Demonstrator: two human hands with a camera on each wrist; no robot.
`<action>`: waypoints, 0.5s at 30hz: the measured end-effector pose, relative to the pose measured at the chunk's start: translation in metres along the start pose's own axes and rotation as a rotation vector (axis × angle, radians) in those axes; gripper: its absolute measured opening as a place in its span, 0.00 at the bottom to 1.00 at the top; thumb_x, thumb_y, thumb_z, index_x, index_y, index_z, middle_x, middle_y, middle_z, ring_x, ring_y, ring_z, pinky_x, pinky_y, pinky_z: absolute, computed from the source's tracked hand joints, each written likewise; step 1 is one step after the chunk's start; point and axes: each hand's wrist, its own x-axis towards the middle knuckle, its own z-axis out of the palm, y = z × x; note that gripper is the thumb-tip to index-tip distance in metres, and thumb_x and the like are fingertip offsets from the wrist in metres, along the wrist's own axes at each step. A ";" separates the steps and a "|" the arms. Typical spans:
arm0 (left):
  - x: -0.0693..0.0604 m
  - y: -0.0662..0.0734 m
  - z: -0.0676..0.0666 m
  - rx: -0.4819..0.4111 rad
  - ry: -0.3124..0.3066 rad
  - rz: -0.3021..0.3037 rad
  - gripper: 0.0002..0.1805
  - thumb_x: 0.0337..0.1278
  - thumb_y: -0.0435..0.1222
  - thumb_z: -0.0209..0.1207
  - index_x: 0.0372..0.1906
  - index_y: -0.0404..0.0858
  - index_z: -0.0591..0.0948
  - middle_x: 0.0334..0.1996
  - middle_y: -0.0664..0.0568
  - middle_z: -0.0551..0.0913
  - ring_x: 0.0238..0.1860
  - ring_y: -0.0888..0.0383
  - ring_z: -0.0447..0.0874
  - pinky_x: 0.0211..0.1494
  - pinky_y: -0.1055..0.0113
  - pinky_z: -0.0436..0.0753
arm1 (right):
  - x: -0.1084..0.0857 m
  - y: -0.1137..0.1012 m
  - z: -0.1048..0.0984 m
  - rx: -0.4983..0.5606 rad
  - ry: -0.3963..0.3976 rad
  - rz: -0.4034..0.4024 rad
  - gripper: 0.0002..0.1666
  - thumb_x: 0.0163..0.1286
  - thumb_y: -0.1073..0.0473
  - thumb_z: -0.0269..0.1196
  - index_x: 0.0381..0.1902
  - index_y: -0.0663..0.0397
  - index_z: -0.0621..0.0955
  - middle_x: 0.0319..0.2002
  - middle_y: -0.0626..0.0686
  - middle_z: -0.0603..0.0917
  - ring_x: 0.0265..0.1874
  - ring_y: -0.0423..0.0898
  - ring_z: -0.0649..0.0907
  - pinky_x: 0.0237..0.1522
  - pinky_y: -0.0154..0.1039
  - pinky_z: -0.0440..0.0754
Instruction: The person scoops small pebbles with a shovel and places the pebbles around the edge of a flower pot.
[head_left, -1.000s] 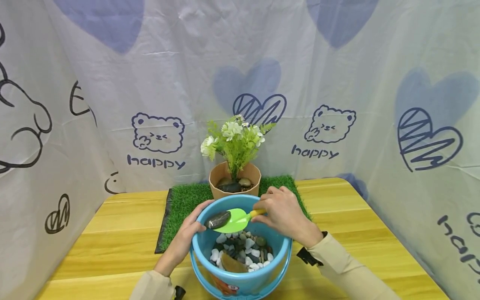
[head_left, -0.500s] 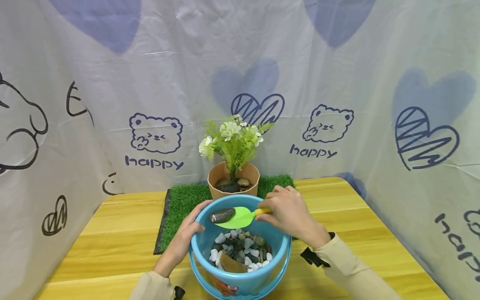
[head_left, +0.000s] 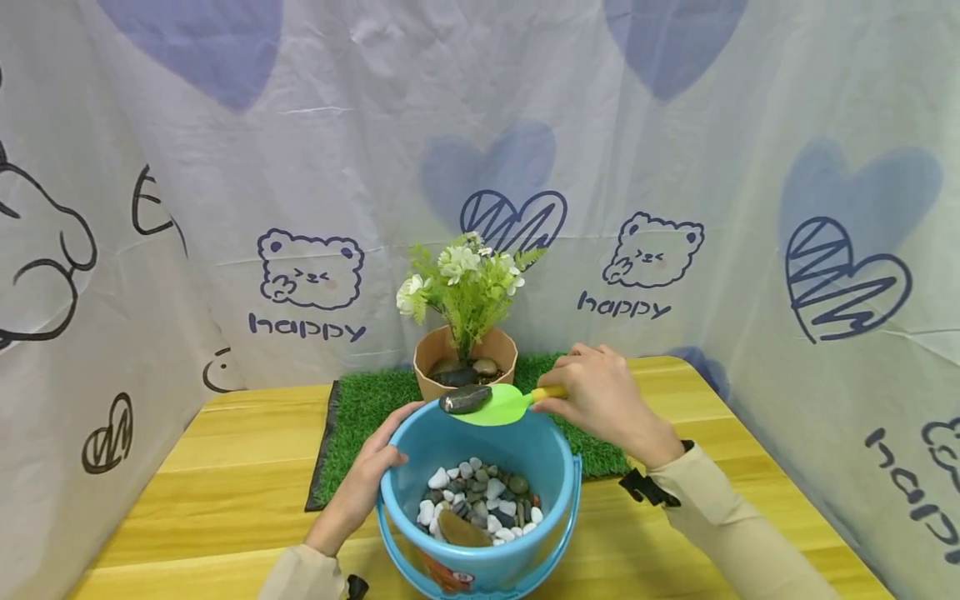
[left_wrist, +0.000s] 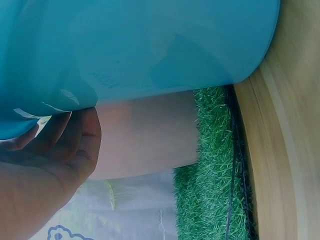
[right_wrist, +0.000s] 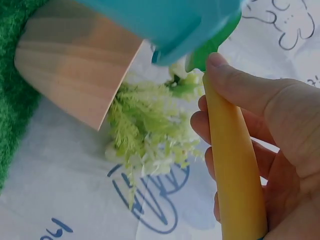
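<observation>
My right hand (head_left: 603, 400) grips the yellow handle (right_wrist: 232, 165) of a toy shovel, thumb along its top. On the shovel's green blade (head_left: 504, 406) lies a dark, shiny stone (head_left: 467, 399), above the far rim of a blue bucket (head_left: 405, 521). White, grey and brown pebbles (head_left: 480, 500) cover the bucket's bottom, with a larger brown stone (head_left: 461, 530) among them. My left hand (head_left: 367, 475) holds the bucket's left rim, thumb over the inside and fingers outside; the left wrist view shows those fingers (left_wrist: 82, 135) against the wall.
Behind the bucket, a peach pot (head_left: 427, 358) of white flowers (head_left: 461, 262) and ferns stands on a green turf mat (head_left: 375, 408). Stones lie in the pot. A yellow wooden table (head_left: 202, 467) carries everything, with printed cloth (head_left: 480, 100) hanging around it.
My right hand has raised the shovel and moved it away and to the right, carrying the dark stone from over the bucket's inside to its far rim. My left hand stays on the rim.
</observation>
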 end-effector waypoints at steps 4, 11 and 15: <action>0.000 0.000 0.000 -0.005 0.014 -0.004 0.38 0.53 0.31 0.40 0.73 0.54 0.63 0.72 0.44 0.63 0.64 0.36 0.70 0.56 0.48 0.78 | 0.008 0.011 0.001 -0.006 -0.015 0.035 0.17 0.50 0.40 0.73 0.34 0.41 0.91 0.32 0.43 0.89 0.31 0.44 0.79 0.32 0.40 0.71; 0.000 0.001 0.000 -0.008 0.010 -0.007 0.38 0.53 0.30 0.39 0.73 0.53 0.62 0.71 0.43 0.64 0.64 0.36 0.71 0.56 0.49 0.78 | 0.023 0.035 0.010 -0.016 -0.095 0.070 0.20 0.49 0.39 0.72 0.36 0.42 0.90 0.35 0.45 0.89 0.33 0.45 0.80 0.36 0.42 0.73; -0.001 0.002 0.000 -0.014 0.004 -0.002 0.38 0.53 0.31 0.39 0.73 0.52 0.61 0.72 0.42 0.63 0.65 0.35 0.70 0.57 0.48 0.78 | 0.030 0.046 0.014 -0.010 -0.131 0.068 0.19 0.49 0.40 0.73 0.35 0.42 0.90 0.34 0.45 0.89 0.32 0.45 0.80 0.37 0.42 0.72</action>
